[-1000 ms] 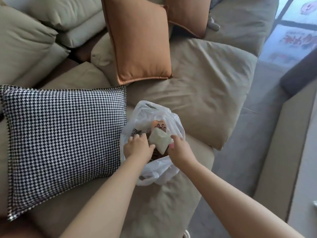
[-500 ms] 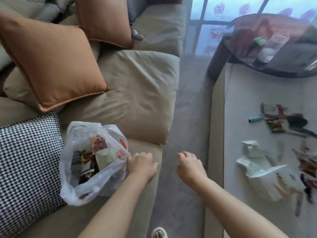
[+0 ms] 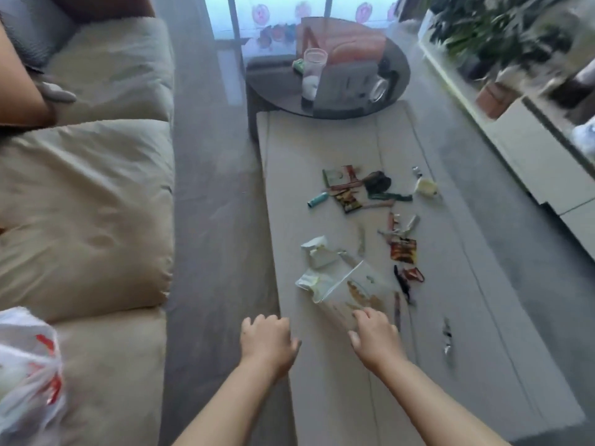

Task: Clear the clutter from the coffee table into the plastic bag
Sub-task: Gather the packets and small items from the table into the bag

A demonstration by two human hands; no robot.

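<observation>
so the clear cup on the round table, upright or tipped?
Upright. The clear cup stands on the dark round table with its open rim facing up and something white in its bottom.

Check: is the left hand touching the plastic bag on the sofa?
Apart. The head view shows the left hand over the coffee table's near edge, with sofa cushion and floor between it and the plastic bag.
</observation>
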